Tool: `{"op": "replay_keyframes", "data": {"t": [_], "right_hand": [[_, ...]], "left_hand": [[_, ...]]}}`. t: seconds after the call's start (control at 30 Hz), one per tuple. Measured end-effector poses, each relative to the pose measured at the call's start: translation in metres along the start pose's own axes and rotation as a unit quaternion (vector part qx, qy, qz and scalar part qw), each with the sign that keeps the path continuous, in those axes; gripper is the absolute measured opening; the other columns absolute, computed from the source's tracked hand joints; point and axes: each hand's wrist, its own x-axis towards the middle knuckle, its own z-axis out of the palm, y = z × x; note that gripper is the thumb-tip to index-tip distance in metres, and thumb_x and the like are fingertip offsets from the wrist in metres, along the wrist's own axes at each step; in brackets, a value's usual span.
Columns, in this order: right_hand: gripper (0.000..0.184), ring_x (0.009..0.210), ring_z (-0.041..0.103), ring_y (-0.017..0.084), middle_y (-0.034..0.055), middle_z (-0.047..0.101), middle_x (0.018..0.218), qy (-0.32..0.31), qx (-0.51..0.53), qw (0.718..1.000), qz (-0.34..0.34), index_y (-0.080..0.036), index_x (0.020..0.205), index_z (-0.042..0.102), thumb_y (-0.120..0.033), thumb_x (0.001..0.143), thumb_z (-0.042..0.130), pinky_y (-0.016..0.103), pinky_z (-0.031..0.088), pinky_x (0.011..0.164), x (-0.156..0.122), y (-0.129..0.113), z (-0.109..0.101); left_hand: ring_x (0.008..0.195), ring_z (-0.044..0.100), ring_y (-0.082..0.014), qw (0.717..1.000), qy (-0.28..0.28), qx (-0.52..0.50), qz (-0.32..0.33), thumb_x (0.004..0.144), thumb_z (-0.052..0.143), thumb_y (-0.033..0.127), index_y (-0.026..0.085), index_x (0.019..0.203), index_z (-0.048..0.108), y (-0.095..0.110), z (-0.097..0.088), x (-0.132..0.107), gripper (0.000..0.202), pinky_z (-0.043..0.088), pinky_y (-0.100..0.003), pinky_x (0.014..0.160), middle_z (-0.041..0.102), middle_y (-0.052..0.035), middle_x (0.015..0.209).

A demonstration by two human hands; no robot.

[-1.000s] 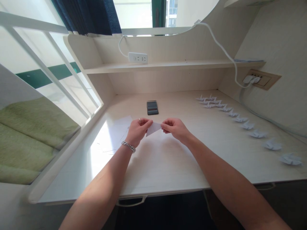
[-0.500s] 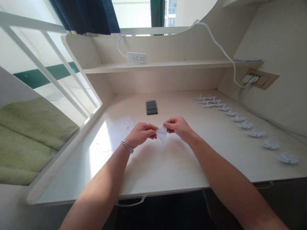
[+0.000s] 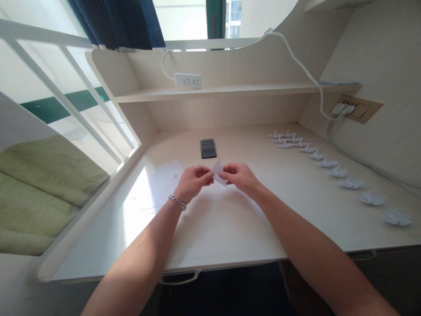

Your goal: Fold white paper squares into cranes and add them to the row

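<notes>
A small folded piece of white paper (image 3: 217,169) is held above the desk (image 3: 226,232), with one pointed corner up and another down to the right. My left hand (image 3: 195,181), with a ring and a chain bracelet, pinches its left edge between thumb and fingers. On the other side my right hand (image 3: 240,177) grips the paper the same way, thumb on the near face. The fingertips behind the paper are partly hidden. White paper sheets (image 3: 161,177) lie to the left of my left hand, partly in bright sunlight.
Several folded paper cranes (image 3: 351,182) stand in a line along the desk's right side. A dark flat object (image 3: 208,149), partly blurred out, lies beyond my hands. On the shelf (image 3: 230,90) rests a power strip (image 3: 187,80). A white cable (image 3: 304,68) runs to the wall socket (image 3: 358,109).
The folded paper has turned so that a point now faces up instead of down. My right hand has shifted its grip from the top corner to the right side, closer to my left hand.
</notes>
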Motion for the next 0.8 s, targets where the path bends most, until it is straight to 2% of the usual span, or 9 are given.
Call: {"op": "replay_keyframes", "data": {"t": [0.1, 0.2, 0.3, 0.53, 0.67, 0.8], "right_hand": [[0.02, 0.065, 0.061, 0.016, 0.0041, 0.07, 0.072, 0.011, -0.057, 0.996, -0.061, -0.015, 0.079, 0.071, -0.034, 0.074, 0.069, 0.028, 0.047, 0.061, -0.0023, 0.0019, 0.0035], [0.015, 0.073, 0.063, 0.017, 0.0043, 0.072, 0.078, 0.057, -0.141, 0.98, -0.131, -0.017, 0.079, 0.072, -0.031, 0.078, 0.065, 0.03, 0.048, 0.068, -0.0052, 0.0011, 0.005], [0.012, 0.074, 0.064, 0.017, 0.0032, 0.072, 0.078, 0.075, -0.191, 0.963, -0.175, -0.019, 0.08, 0.072, -0.028, 0.08, 0.064, 0.029, 0.048, 0.069, -0.0075, -0.0002, 0.0062], [0.01, 0.076, 0.067, 0.018, 0.0032, 0.074, 0.082, 0.074, -0.183, 0.96, -0.2, -0.021, 0.082, 0.074, -0.027, 0.08, 0.067, 0.029, 0.051, 0.07, -0.0073, 0.0028, 0.0074], [0.015, 0.073, 0.068, 0.019, 0.0032, 0.075, 0.079, 0.063, -0.177, 0.964, -0.189, -0.021, 0.087, 0.076, -0.031, 0.081, 0.067, 0.029, 0.051, 0.068, -0.0081, 0.002, 0.0066], [0.015, 0.075, 0.068, 0.019, 0.0027, 0.075, 0.08, 0.07, -0.183, 0.958, -0.207, -0.023, 0.089, 0.077, -0.028, 0.083, 0.064, 0.029, 0.052, 0.07, -0.0093, -0.0001, 0.0067]], "left_hand": [[0.066, 0.065, -0.0144, 1.0, -0.011, 0.001, 0.003, 0.071, 0.076, 0.035, 0.013, 0.079, 0.065, -0.0017, -0.0001, 0.0007, 0.026, 0.053, -0.029, 0.067, 0.068, -0.0049, 0.069], [0.065, 0.064, -0.0148, 0.998, -0.031, 0.044, 0.028, 0.071, 0.075, 0.033, 0.013, 0.078, 0.064, -0.0043, 0.0012, 0.0013, 0.024, 0.051, -0.028, 0.062, 0.067, -0.0044, 0.068], [0.064, 0.064, -0.0148, 0.995, -0.044, 0.067, 0.053, 0.073, 0.073, 0.033, 0.014, 0.078, 0.066, -0.0077, 0.0026, 0.0026, 0.021, 0.05, -0.027, 0.061, 0.066, -0.0039, 0.068], [0.061, 0.064, -0.0147, 0.995, -0.007, 0.064, 0.082, 0.073, 0.074, 0.033, 0.014, 0.078, 0.067, -0.0075, 0.0032, 0.0025, 0.022, 0.05, -0.026, 0.056, 0.067, -0.0042, 0.068], [0.064, 0.066, -0.0152, 0.997, 0.019, -0.002, 0.081, 0.069, 0.078, 0.033, 0.013, 0.077, 0.067, -0.0038, 0.003, 0.0018, 0.024, 0.054, -0.029, 0.064, 0.069, -0.0047, 0.068], [0.071, 0.068, -0.0167, 0.996, 0.033, -0.051, 0.07, 0.067, 0.08, 0.035, 0.013, 0.078, 0.068, -0.0013, 0.0053, 0.0009, 0.028, 0.056, -0.033, 0.074, 0.071, -0.0059, 0.073]]}}
